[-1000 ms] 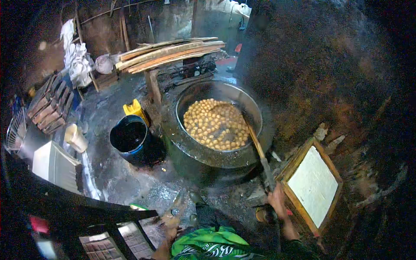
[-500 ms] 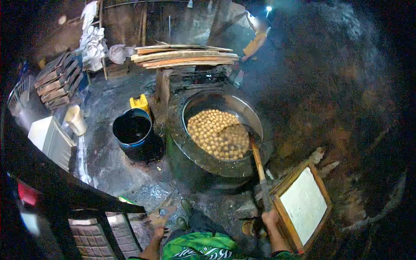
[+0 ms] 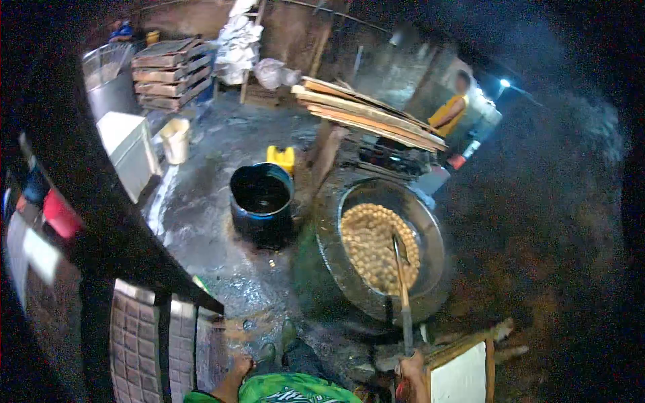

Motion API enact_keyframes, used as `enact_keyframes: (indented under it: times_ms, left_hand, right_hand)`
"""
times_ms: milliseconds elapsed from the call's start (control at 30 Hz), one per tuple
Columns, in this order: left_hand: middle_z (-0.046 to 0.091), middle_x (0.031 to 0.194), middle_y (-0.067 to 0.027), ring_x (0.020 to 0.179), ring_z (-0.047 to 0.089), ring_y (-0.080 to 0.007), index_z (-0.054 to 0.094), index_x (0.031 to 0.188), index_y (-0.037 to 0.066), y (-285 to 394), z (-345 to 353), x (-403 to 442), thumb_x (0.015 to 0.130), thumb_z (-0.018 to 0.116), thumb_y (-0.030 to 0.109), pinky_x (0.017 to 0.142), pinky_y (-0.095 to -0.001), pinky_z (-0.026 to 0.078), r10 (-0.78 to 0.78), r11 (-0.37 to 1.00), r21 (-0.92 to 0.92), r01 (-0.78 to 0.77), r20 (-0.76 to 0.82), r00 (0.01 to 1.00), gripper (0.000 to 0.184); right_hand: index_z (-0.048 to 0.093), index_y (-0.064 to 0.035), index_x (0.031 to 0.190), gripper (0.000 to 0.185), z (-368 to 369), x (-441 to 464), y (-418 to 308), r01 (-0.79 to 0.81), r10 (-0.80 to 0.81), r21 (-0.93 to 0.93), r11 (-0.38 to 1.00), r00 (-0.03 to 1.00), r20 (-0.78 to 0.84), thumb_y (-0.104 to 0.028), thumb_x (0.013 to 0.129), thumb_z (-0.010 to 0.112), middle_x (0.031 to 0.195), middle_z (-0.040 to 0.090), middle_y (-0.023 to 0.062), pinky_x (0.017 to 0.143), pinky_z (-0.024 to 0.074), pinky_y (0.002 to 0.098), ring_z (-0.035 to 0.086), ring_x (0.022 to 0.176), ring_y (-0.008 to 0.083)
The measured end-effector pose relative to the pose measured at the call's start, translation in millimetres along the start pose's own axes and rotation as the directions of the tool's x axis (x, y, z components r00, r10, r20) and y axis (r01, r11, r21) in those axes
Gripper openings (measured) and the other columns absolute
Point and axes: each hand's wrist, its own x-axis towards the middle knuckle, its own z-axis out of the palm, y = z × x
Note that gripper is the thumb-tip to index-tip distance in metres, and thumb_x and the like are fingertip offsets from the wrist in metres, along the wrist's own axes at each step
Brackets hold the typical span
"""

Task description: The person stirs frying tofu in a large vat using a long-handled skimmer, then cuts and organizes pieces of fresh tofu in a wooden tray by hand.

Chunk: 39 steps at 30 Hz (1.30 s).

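Observation:
My right hand [image 3: 412, 366] is wrapped round the long handle of a skimmer [image 3: 404, 295], whose head is in a large round frying pan [image 3: 437, 252]. Many round, pale brown balls [image 3: 366, 235] crowd the liquid in the pan. My left hand [image 3: 242, 366] hangs beside my green shirt, its fingers curled and nothing visible in them. A framed white panel [image 3: 458, 376] leans close to my right hand.
A dark drum [image 3: 262, 218] stands left of the pan, with a yellow jerrycan [image 3: 281, 158] behind it. Planks [image 3: 369, 114] lie across the stove's back. Farther back are crates [image 3: 171, 74], a pale bucket [image 3: 176, 141] and a person [image 3: 449, 114] in yellow.
My view has swung left, so the pan appears farther right. The skimmer's head has shifted among the balls, its handle now more upright in view. My right hand keeps its hold.

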Motion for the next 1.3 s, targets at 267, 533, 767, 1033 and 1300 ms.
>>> enact_keyframes:
  times_ms: [267,533,767,1033,1300]
  left_hand:
    - [0.066,0.075,-0.0118,0.068,0.065,-0.022,0.062,0.071,-0.002,31.2,5.0,-31.6,0.083,0.05,0.003,0.064,-0.0342,0.055,-0.177,0.981,0.079,0.18,-0.042,0.983,0.018]
    - [0.065,0.077,-0.0051,0.071,0.066,-0.0199,0.064,0.079,0.008,24.8,16.0,-85.3,0.091,0.052,0.013,0.053,-0.0305,0.05,-0.228,0.863,-0.489,0.126,-0.155,0.961,0.018]
    - [0.065,0.086,-0.0091,0.078,0.064,-0.0208,0.067,0.098,0.003,54.0,11.6,-97.5,0.093,0.055,0.025,0.067,-0.0322,0.053,-0.229,0.973,-0.04,0.229,-0.337,0.913,0.025]
    - [0.059,0.129,-0.0166,0.117,0.058,-0.0293,0.059,0.12,0.001,509.7,143.1,-211.3,0.092,0.049,0.009,0.097,-0.0376,0.044,0.5,0.41,-0.026,-0.912,0.842,0.201,0.031]
    - [0.073,0.093,-0.0076,0.086,0.071,-0.0142,0.069,0.099,0.003,594.3,263.6,-365.9,0.093,0.061,0.026,0.094,-0.0291,0.05,0.193,0.158,-0.749,-0.644,0.663,-0.724,0.026]
  right_hand:
    - [0.062,-0.0007,0.093,0.024,76.3,100.3,-198.9,-0.413,-0.209,0.486,0.77,0.557,0.804,-0.024,0.089,0.064,0.065,0.057,0.003,0.044,0.0418,0.0253,0.053,0.051,0.0125]
    - [0.05,0.0049,0.111,0.029,332.2,109.9,-287.0,-0.862,-0.302,0.272,0.427,0.147,0.942,-0.017,0.093,0.059,0.089,0.059,0.0122,0.05,0.0482,0.0274,0.058,0.064,0.0181]
    - [0.05,0.0029,0.118,0.03,348.7,100.1,-231.7,-0.92,-0.197,0.361,0.156,0.329,0.924,-0.013,0.093,0.054,0.105,0.06,0.0209,0.073,0.0571,0.0402,0.064,0.09,0.0288]
    - [0.053,-0.011,0.13,0.042,253.9,20.4,-83.4,-0.54,-0.13,0.65,0.535,0.707,0.695,-0.031,0.093,0.059,0.108,0.063,0.0047,0.062,0.0526,0.0318,0.066,0.084,0.0174]
    - [0.058,-0.0099,0.124,0.038,147.0,-334.1,219.9,-0.793,0.711,-0.027,0.608,0.529,0.464,-0.028,0.091,0.062,0.102,0.064,0.0045,0.065,0.0502,0.0305,0.065,0.079,0.0159]
